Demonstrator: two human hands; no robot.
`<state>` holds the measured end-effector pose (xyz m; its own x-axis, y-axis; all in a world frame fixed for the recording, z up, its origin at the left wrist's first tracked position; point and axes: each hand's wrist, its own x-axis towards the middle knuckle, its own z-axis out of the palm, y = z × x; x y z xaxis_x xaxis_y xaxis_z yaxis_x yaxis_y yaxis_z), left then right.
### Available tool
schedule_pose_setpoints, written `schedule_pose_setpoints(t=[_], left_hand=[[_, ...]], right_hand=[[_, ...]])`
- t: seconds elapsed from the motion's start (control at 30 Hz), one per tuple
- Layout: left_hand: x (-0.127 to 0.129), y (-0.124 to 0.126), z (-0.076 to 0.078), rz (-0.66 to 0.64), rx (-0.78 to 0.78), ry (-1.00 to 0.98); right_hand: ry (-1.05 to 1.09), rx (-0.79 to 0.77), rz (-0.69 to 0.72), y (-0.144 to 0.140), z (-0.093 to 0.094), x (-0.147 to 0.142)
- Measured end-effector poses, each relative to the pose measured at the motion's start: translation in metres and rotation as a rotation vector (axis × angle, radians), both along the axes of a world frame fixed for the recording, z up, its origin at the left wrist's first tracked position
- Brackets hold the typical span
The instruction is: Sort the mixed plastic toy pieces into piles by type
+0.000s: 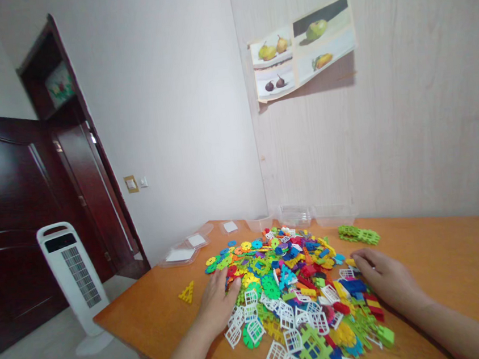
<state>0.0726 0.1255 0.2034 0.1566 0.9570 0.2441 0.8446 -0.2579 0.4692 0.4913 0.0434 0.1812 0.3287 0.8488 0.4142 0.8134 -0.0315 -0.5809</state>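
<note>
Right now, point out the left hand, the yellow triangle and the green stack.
left hand (218, 304), head view, back of hand
yellow triangle (187, 293), head view, its middle
green stack (359, 235), head view, top face

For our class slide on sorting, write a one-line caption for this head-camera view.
Left hand and right hand rest on a heap of colourful plastic pieces on a wooden table.

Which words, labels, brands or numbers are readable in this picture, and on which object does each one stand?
No text can be read anywhere.
Fruit poster on the wall: only photographs, no words visible.
Tower fan: dark panel on top, too small to read.
White lids on the table: blank as far as visible.
Plastic pieces between the left hand and right hand: no print visible.
</note>
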Motion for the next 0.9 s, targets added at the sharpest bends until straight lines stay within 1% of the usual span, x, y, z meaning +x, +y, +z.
schedule_pose_setpoints(t=[0.1,0.23,0.4,0.57,0.73,0.9], left_hand=[[0.025,-0.010,0.000,-0.041,-0.098,-0.012],[0.047,-0.011,0.004,-0.062,-0.107,-0.031],[0.066,0.004,0.002,-0.052,-0.037,-0.048],[0.086,0.018,0.001,-0.055,0.057,-0.049],[0.106,0.027,0.001,-0.083,0.119,-0.042],[0.120,0.032,0.007,-0.089,0.166,-0.002]], right_hand=[[0.005,0.000,0.014,0.000,0.000,-0.002],[0.003,-0.003,0.016,0.000,0.001,-0.003],[0.024,0.008,0.040,0.000,0.002,-0.005],[0.028,0.019,0.028,0.002,0.002,-0.005],[0.035,0.027,0.018,0.003,0.002,-0.006],[0.064,0.026,0.040,0.002,0.001,-0.008]])
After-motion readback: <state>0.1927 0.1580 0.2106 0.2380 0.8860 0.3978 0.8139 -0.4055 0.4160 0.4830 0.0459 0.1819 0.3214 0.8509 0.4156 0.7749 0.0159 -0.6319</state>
